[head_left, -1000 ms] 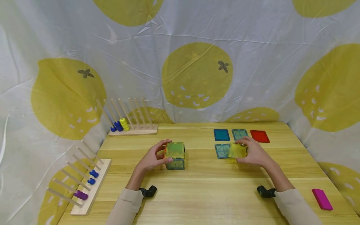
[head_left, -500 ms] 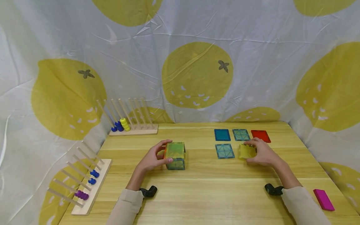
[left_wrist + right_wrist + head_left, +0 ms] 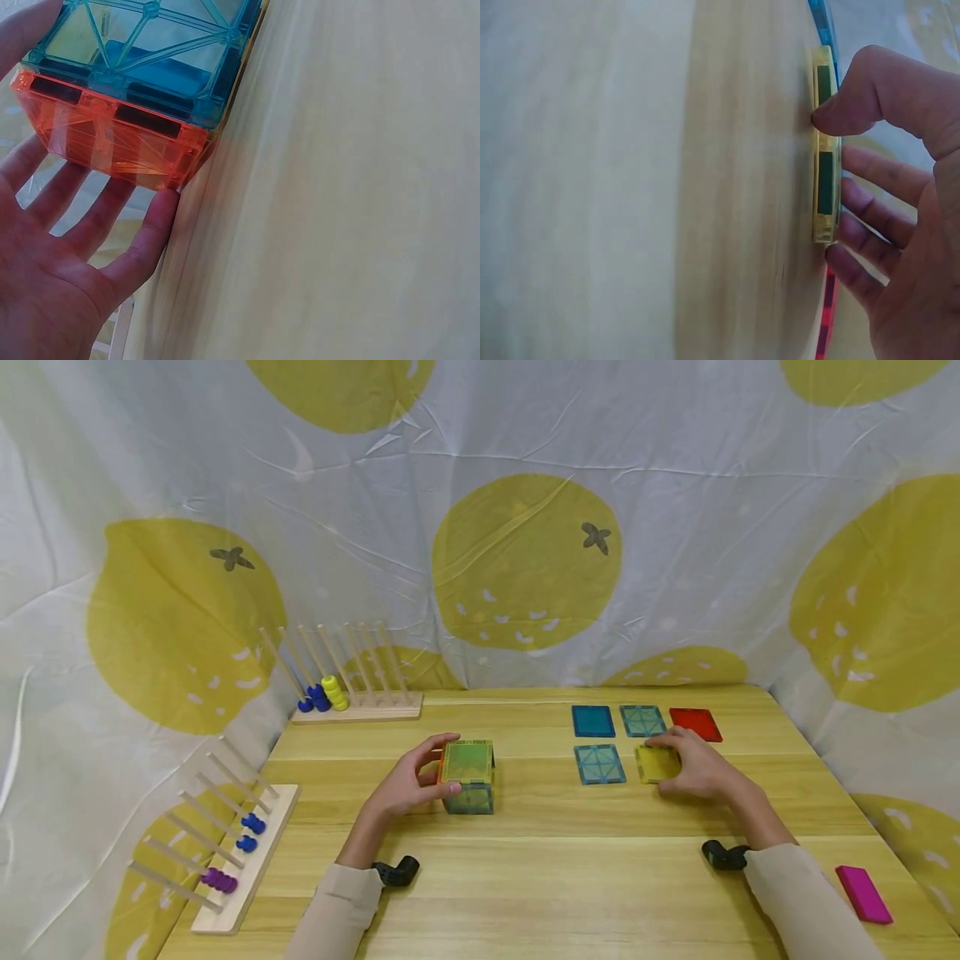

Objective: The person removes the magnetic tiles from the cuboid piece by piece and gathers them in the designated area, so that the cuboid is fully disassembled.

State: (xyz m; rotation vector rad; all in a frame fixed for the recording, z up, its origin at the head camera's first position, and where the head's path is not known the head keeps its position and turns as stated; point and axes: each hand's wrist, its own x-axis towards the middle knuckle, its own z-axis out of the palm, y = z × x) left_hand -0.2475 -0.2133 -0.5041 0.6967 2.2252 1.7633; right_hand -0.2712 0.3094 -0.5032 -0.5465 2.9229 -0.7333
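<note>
A box of see-through tiles (image 3: 467,764) stands on the table, with a yellow-green top and a blue front. My left hand (image 3: 408,779) holds it, fingertips on its orange side (image 3: 112,142) and thumb at the blue face (image 3: 150,52). A yellow square tile (image 3: 655,763) lies flat on the wood, and my right hand (image 3: 701,767) grips it from the right, the thumb on its near edge. In the right wrist view that thumb touches the yellow tile's edge (image 3: 825,184). Left of this tile lies a light blue tile (image 3: 600,764).
Behind lie a dark blue tile (image 3: 592,721), another light blue tile (image 3: 642,721) and a red tile (image 3: 696,724). Peg racks with beads stand at the back left (image 3: 356,713) and left (image 3: 251,860). A magenta block (image 3: 864,894) lies at the right. A lemon-print cloth (image 3: 525,410) hangs behind.
My right hand has moved right with the yellow tile, off the light blue tile's edge, and lowered it flat onto the table. My left hand and the box have stayed in place.
</note>
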